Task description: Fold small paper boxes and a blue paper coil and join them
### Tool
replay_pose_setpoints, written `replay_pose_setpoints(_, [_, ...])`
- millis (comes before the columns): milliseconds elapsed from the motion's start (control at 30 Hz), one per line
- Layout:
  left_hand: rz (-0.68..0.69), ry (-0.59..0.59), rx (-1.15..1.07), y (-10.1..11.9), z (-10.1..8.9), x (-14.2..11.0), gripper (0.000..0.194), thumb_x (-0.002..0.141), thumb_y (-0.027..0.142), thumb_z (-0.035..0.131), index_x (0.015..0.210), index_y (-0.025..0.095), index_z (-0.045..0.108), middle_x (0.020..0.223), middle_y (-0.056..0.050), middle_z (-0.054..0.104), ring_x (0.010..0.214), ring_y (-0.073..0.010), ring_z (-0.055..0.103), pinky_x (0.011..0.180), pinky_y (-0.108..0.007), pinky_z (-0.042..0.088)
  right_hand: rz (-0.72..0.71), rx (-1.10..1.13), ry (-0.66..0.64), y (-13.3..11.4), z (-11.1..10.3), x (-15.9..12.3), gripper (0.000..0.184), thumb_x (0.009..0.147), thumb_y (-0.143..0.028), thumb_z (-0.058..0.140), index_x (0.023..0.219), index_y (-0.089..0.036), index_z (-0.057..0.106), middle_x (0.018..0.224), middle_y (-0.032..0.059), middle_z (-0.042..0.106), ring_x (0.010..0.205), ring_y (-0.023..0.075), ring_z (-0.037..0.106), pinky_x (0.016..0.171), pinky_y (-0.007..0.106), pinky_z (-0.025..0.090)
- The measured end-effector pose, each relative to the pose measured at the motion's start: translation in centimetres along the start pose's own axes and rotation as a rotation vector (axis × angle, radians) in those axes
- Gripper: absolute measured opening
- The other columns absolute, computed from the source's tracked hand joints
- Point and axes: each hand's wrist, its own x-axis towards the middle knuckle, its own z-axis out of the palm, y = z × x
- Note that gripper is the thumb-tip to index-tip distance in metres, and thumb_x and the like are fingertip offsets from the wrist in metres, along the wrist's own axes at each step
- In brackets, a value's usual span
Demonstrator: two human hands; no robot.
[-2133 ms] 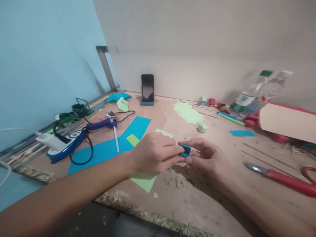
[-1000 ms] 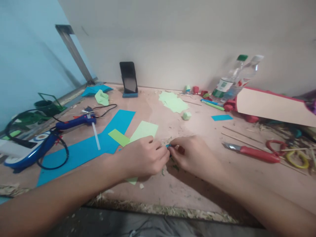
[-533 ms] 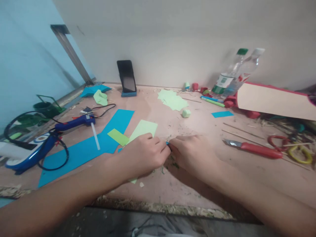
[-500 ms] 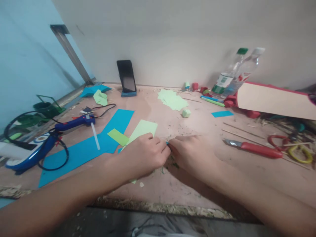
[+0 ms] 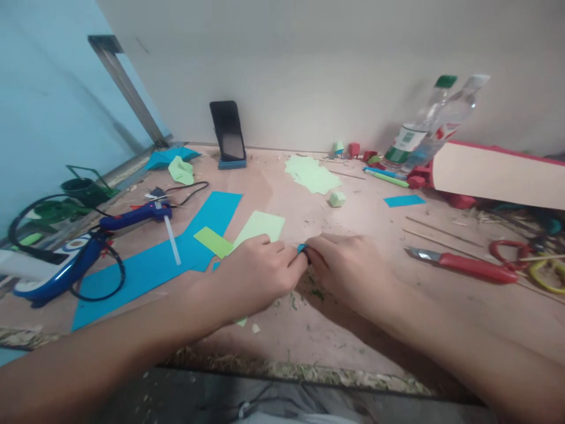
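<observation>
Between my fingertips shows a small blue piece [image 5: 302,248], likely paper, mostly hidden by the fingers. My left hand [image 5: 267,268] is closed on its left side, and my right hand [image 5: 346,262] pinches it from the right. Both hands meet above the tabletop. Just behind my left hand lies a pale green paper sheet [image 5: 262,225], with a brighter green paper strip [image 5: 212,242] beside it. Under that strip spreads large blue paper [image 5: 145,274]. A small pale green paper cube [image 5: 337,199] sits beyond my right hand.
At left lies a blue glue gun [image 5: 136,216] with a glue stick and cord. A phone [image 5: 228,131] stands at the back. To the right are a red-handled cutter knife [image 5: 477,268], thin sticks, scissors [image 5: 512,253], a blue paper strip [image 5: 404,201] and bottles [image 5: 408,138].
Slightly more of the blue piece shows between my fingertips. My hands stay together in nearly the same place, and the camera view has shifted a little.
</observation>
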Motion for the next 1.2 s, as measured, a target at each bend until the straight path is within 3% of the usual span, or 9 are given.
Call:
replay_pose_setpoints(233, [-0.044, 0.000, -0.025, -0.1, 0.7, 0.3, 0.017, 0.095, 0.006, 0.055, 0.085, 0.019, 0.059, 0.072, -0.001, 0.064, 0.060, -0.0192, 0.062, 0.054, -0.036, 0.039, 0.044, 0.048, -0.051, 0.2, 0.1, 0.2, 0.022, 0.095, -0.009, 0.053, 0.080, -0.016, 0.067, 0.073, 0.0051, 0.071, 0.061, 0.0159, 0.059, 0.058, 0.031, 0.025])
replay_pose_setpoints(567, [-0.058, 0.076, -0.081, -0.2, 0.7, 0.1, 0.026, 0.102, 0.010, 0.048, 0.080, 0.020, 0.057, 0.069, -0.001, 0.062, 0.060, -0.0185, 0.059, 0.054, -0.036, 0.039, 0.006, 0.075, 0.041, 0.1, 0.1, -0.1, 0.024, 0.093, -0.011, 0.050, 0.075, -0.017, 0.065, 0.067, 0.0045, 0.067, 0.056, 0.0149, 0.054, 0.057, 0.030, 0.026])
replay_pose_setpoints(700, [-0.124, 0.131, -0.202, -0.5, 0.9, -0.4, 0.011, 0.105, 0.017, 0.052, 0.105, 0.019, 0.063, 0.072, 0.002, 0.066, 0.064, -0.0165, 0.063, 0.058, -0.032, 0.042, 0.122, 0.334, 0.078, 0.1, -0.4, 0.2, 0.023, 0.092, -0.014, 0.053, 0.078, -0.017, 0.071, 0.070, 0.0048, 0.072, 0.061, 0.0161, 0.060, 0.061, 0.028, 0.037])
replay_pose_setpoints(800, [-0.329, 0.246, -0.446, -0.8, 0.8, -0.6, 0.019, 0.103, 0.026, 0.062, 0.121, 0.021, 0.060, 0.074, 0.005, 0.067, 0.065, -0.0131, 0.064, 0.060, -0.026, 0.045, 0.285, 0.705, 0.095, 0.0, -0.9, 0.5, 0.023, 0.092, -0.021, 0.057, 0.080, -0.019, 0.076, 0.069, 0.0030, 0.074, 0.062, 0.0169, 0.063, 0.060, 0.027, 0.044])
replay_pose_setpoints(900, [-0.541, 0.300, -0.805, -1.0, 0.4, -0.1, 0.031, 0.094, 0.031, 0.077, 0.120, 0.020, 0.064, 0.085, 0.003, 0.071, 0.068, -0.0108, 0.065, 0.064, -0.023, 0.053, 0.381, 0.976, 0.083, 0.0, -1.0, 0.7, 0.022, 0.091, -0.026, 0.061, 0.082, -0.019, 0.080, 0.066, 0.0014, 0.073, 0.059, 0.0166, 0.063, 0.055, 0.027, 0.046])
replay_pose_setpoints(967, [-0.595, 0.307, -0.991, -1.1, 0.2, 0.3, 0.025, 0.092, 0.027, 0.080, 0.114, 0.020, 0.071, 0.094, -0.001, 0.074, 0.074, -0.0112, 0.068, 0.068, -0.022, 0.057, 0.413, 1.055, 0.094, -0.1, -0.8, 0.8, 0.022, 0.090, -0.029, 0.064, 0.084, -0.019, 0.082, 0.063, 0.0009, 0.072, 0.058, 0.0161, 0.063, 0.054, 0.026, 0.047])
replay_pose_setpoints(1067, [-0.588, 0.320, -1.108, -1.2, 0.0, 0.7, 0.009, 0.093, 0.020, 0.077, 0.102, 0.019, 0.078, 0.097, -0.003, 0.077, 0.082, -0.0132, 0.071, 0.070, -0.023, 0.058, 0.424, 1.109, 0.100, -0.1, -0.6, 0.7, 0.020, 0.089, -0.031, 0.068, 0.086, -0.019, 0.084, 0.064, 0.0013, 0.072, 0.059, 0.0164, 0.064, 0.055, 0.026, 0.050])
replay_pose_setpoints(1200, [-0.539, 0.339, -1.077, -1.2, 0.1, 0.7, 0.006, 0.094, 0.017, 0.077, 0.096, 0.020, 0.081, 0.095, -0.004, 0.076, 0.087, -0.0152, 0.071, 0.075, -0.025, 0.059, 0.395, 1.128, 0.060, -0.2, -0.6, 0.7, 0.019, 0.086, -0.028, 0.069, 0.085, -0.019, 0.085, 0.068, 0.0027, 0.074, 0.062, 0.0173, 0.066, 0.057, 0.027, 0.051])
